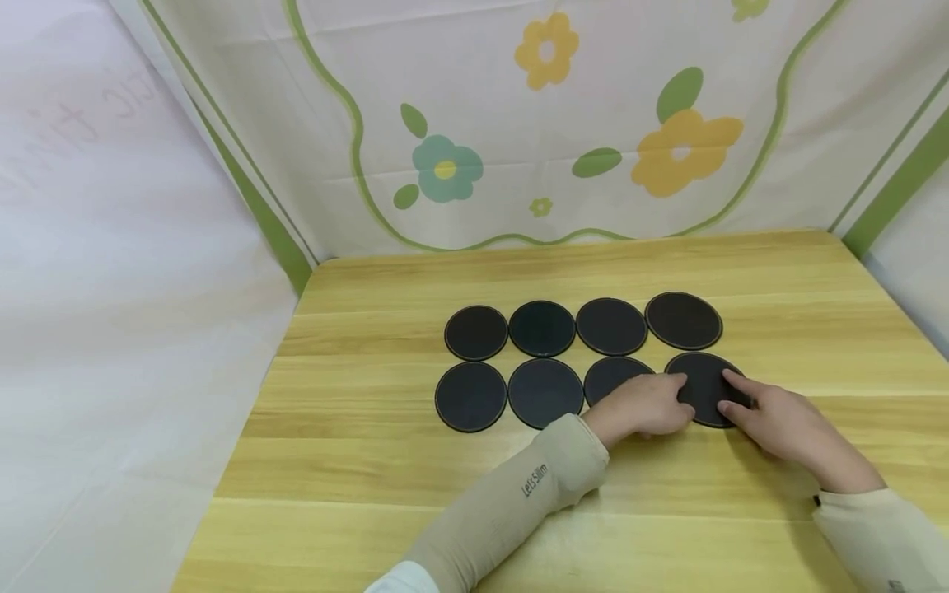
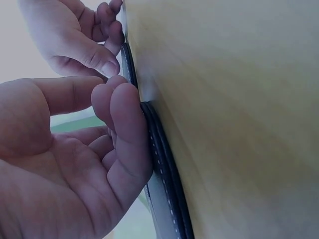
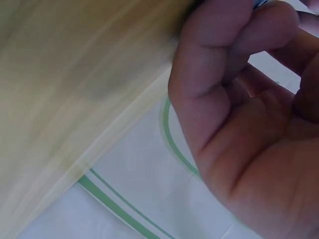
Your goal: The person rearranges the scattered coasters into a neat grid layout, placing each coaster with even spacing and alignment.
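Black round coasters with stitched rims lie flat in two rows on the wooden table. Both hands hold the rightmost coaster of the near row from opposite sides. On its left edge are the thumb and forefinger of my left hand, whose wrist passes over the neighbouring coaster and partly hides it. My right hand has its thumb and forefinger on the right part of the same coaster. In the left wrist view, the left hand's other fingers are curled beside a coaster's stitched edge. Curled fingers also show in the right wrist view.
The far row holds several coasters, with its rightmost coaster just beyond the held one. Two more near-row coasters lie left of my left wrist. A flower-printed curtain hangs along the table's back edge, with white cloth at the left.
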`<state>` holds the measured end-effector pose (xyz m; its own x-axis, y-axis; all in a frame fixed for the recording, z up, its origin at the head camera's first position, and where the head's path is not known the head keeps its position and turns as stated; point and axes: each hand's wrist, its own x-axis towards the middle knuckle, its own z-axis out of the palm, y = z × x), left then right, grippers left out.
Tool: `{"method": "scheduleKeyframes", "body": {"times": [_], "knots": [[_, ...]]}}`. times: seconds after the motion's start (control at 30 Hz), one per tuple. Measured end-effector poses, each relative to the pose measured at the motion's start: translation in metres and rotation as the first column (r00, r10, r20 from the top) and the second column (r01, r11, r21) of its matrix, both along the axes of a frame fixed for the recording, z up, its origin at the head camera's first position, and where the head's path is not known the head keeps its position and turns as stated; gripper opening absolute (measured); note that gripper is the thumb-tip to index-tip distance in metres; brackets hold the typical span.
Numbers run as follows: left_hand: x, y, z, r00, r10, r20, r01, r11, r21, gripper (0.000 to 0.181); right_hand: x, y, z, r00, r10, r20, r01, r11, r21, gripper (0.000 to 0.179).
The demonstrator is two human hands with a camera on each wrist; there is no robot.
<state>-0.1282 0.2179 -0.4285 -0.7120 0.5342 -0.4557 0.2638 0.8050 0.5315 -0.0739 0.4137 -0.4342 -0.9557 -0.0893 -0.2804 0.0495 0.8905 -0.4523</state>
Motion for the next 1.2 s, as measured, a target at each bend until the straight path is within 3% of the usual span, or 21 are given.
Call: {"method": "scheduleKeyframes", "body": {"times": [0.2, 0.33, 0.53, 0.7, 0.87, 1.0, 1.2], "knots": [[-0.001, -0.003, -0.001, 1.000, -0.009, -0.014, 0.009, 1.000, 0.002, 0.054, 0.001, -0.002, 0.000, 0.999, -0.006, 0.036, 0.008, 0.998, -0.057, 0.068], [-0.002, -0.006, -0.003, 1.000, 0.004, -0.006, -0.004, 1.000, 0.007, 0.054, -0.010, -0.002, 0.008, 1.000, 0.018, 0.014, -0.018, 0.999, -0.035, 0.062], [-0.004, -0.009, -0.003, 1.000, -0.004, -0.019, 0.004, 1.000, 0.017, 0.054, -0.036, -0.011, 0.017, 0.979, 0.122, -0.165, -0.104, 0.988, 0.115, 0.046], [-0.005, -0.012, -0.002, 1.000, -0.017, -0.009, 0.017, 1.000, 0.015, 0.054, -0.049, -0.024, 0.011, 0.958, 0.238, -0.158, -0.212, 0.963, 0.165, 0.047], [-0.004, -0.012, -0.003, 0.999, -0.031, -0.011, 0.031, 0.999, 0.016, 0.054, -0.048, -0.031, 0.002, 0.956, 0.264, -0.125, -0.248, 0.960, 0.128, 0.043], [-0.003, -0.010, -0.002, 0.999, -0.032, -0.013, 0.032, 0.999, 0.015, 0.054, -0.044, -0.029, 0.003, 0.959, 0.239, -0.150, -0.225, 0.969, 0.104, 0.043], [-0.004, -0.013, -0.005, 1.000, -0.014, -0.003, 0.014, 1.000, 0.006, 0.056, -0.049, -0.032, 0.006, 0.950, 0.244, -0.194, -0.230, 0.969, 0.092, 0.042]]}}
